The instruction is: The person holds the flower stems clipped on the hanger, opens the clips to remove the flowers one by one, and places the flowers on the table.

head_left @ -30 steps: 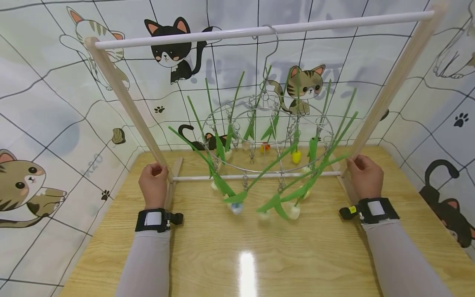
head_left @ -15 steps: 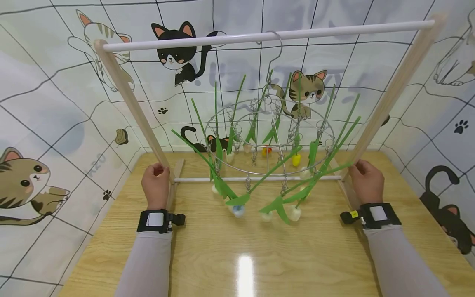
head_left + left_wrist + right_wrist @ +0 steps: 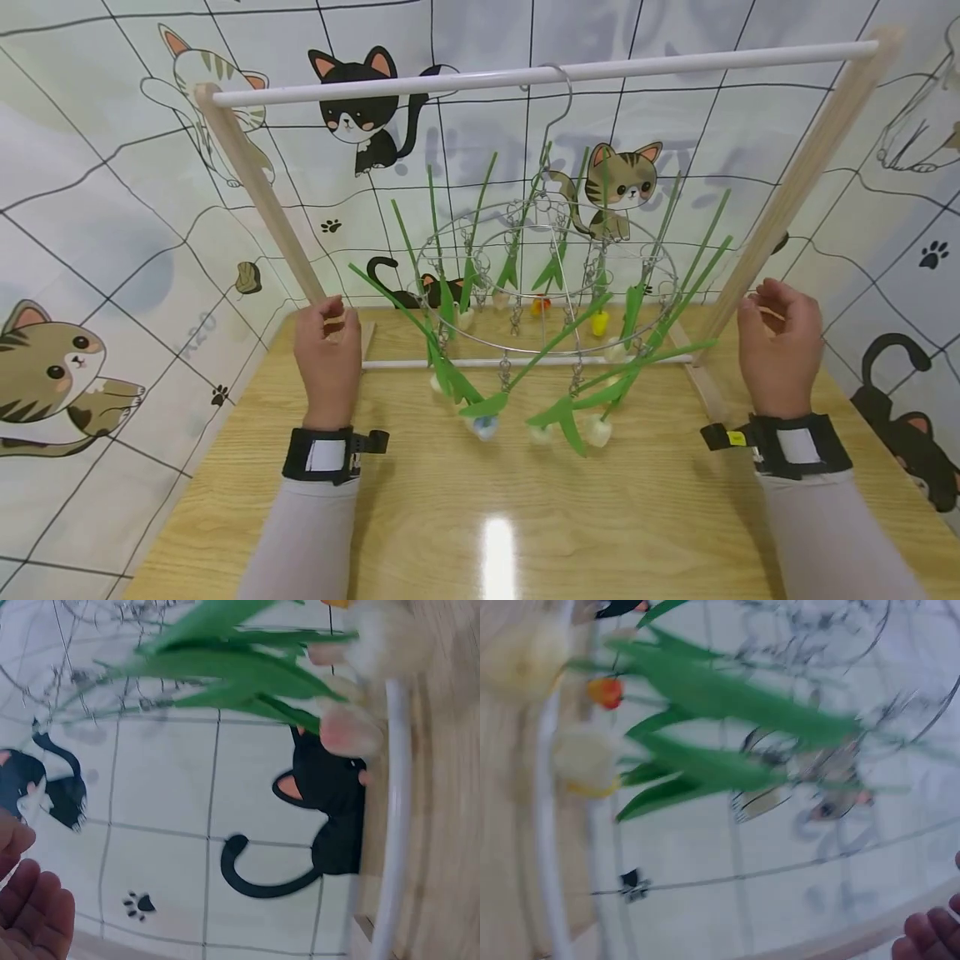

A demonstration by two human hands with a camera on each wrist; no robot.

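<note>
A round wire clip hanger (image 3: 543,346) hangs by its hook from the rack's white top bar (image 3: 480,79). Artificial tulips are clipped to it heads down, among them a blue tulip (image 3: 485,427), a yellow tulip (image 3: 599,323) and several pale ones. Just in front of the left wooden post (image 3: 262,196) is my left hand (image 3: 328,358), fingers loosely bent around nothing. My right hand (image 3: 780,346) stands to the right of the right post (image 3: 798,179), clear of it, also holding nothing. Only a few fingertips (image 3: 930,934) of it show in the right wrist view.
The rack's lower white rod (image 3: 405,364) runs low across between the posts, and its feet (image 3: 705,392) rest on the wooden table (image 3: 420,517). Behind and at both sides rises a white cloth (image 3: 487,125) printed with grid lines and cartoon cats.
Both hands have let go of the posts near their bases. The right hand has moved right and upward, the left slightly right and upward. Rack and hanger stay in place.
</note>
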